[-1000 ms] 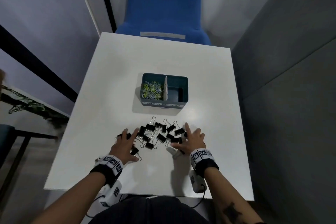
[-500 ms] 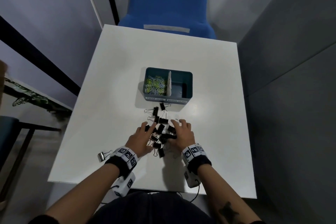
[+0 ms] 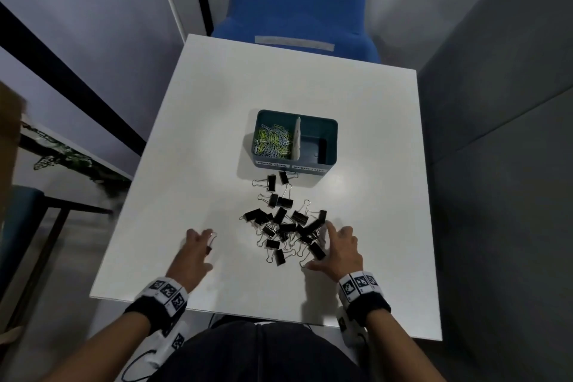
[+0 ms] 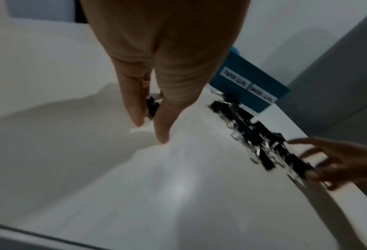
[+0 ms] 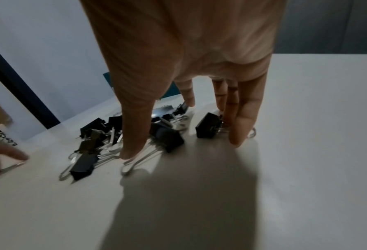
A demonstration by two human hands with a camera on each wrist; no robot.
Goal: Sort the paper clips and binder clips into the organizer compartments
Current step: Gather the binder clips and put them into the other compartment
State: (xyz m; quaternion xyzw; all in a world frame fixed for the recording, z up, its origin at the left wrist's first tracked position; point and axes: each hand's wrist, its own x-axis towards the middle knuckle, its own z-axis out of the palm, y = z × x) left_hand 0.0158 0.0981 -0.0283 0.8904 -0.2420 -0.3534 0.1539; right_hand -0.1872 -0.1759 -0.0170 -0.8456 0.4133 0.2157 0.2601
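Head view: right hand (image 3: 339,250) spread flat beside binder clips (image 3: 286,226).

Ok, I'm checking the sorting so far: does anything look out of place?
Yes. The binder clips all lie loose on the table, while the organizer's right compartment, labelled for them, looks empty. One stray binder clip sits apart at the left hand. The paper clips are in their left compartment.
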